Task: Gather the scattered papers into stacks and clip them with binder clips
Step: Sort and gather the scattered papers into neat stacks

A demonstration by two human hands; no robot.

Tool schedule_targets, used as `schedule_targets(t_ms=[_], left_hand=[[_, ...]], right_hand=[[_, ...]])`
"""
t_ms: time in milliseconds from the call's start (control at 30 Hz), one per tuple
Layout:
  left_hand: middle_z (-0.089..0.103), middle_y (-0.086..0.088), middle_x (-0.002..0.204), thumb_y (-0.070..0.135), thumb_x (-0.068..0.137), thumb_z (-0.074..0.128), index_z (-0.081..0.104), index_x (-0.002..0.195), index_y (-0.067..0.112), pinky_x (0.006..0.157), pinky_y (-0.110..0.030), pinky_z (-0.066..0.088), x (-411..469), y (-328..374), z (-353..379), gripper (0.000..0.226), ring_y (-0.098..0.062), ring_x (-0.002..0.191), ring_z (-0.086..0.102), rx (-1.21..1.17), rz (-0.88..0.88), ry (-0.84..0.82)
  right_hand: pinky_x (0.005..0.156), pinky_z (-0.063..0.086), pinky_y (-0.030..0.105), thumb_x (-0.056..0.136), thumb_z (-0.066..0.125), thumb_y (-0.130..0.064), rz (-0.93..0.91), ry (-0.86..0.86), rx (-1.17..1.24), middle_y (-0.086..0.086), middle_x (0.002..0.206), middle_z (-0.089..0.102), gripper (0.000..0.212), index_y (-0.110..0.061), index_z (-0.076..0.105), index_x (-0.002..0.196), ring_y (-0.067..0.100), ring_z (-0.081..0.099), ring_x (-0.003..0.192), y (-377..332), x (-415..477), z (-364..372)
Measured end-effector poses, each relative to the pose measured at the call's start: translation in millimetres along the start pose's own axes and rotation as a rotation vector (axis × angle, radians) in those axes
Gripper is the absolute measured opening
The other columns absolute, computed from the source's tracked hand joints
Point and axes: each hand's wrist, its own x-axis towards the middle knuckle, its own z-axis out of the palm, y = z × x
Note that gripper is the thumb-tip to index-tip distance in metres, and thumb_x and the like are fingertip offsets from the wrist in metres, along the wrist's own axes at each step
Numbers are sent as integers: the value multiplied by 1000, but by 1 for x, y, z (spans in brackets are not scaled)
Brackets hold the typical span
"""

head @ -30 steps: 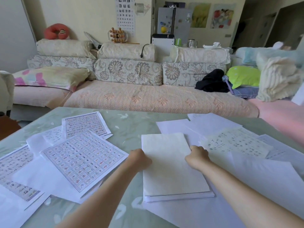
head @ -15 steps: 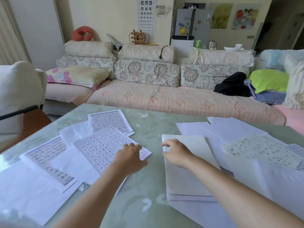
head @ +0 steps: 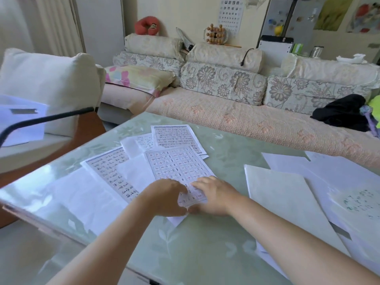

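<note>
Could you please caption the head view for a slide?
At the table, left hand and right hand rest on a gridded sheet among scattered papers.

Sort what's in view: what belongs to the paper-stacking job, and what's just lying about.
Job: grid sheet under the left hand and right hand; printed sheets beside it; cream stack; loose white sheets. No binder clip shows.
Lying about: black garment, floral pillow, red neck pillow, eye chart.

We count two hands: one left hand [head: 164,198], one right hand [head: 214,195]. The one table [head: 205,254] carries four printed sheets [head: 176,165] at left and one stack [head: 283,202] at right.
</note>
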Motion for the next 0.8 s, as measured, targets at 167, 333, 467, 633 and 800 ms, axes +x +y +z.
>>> schedule_targets(t_ms=[167,333,467,633,800], left_hand=[[69,25,96,61,81,58,67,104,40,79,-23,50,-2,-12,-14,32,-1,94,63,-188,-145,135],[60,4,129,46,92,54,57,127,28,88,-36,48,-9,-78,-3,39,-22,118,53,-192,-483,285],[41,-1,147,65,88,44,38,143,21,104,-43,34,-13,-112,6,71,-25,136,35,-120,-742,231],[43,-4,145,76,81,41,40,142,21,105,-43,31,1,-118,7,82,-27,135,34,-73,-712,213],[55,-8,131,57,77,68,45,138,12,85,-36,49,15,-120,-9,79,-25,111,55,-542,-791,240]], right_hand=[[107,39,31,75,66,-69,-17,-8,247,-12,122,58,49,-38,70,113,8,50,121,8,2,-8],[104,42,36,89,59,-55,126,118,467,-6,111,64,28,-30,70,86,14,55,115,5,21,-13],[111,32,36,94,51,-56,244,128,277,-3,142,45,40,-35,59,126,18,37,136,-10,47,-9],[122,7,50,89,41,-72,250,0,168,1,166,10,67,-45,33,150,19,4,153,-21,81,-2],[123,2,45,85,50,-71,7,-39,166,-8,167,6,71,-54,26,150,11,2,153,-21,81,14]])
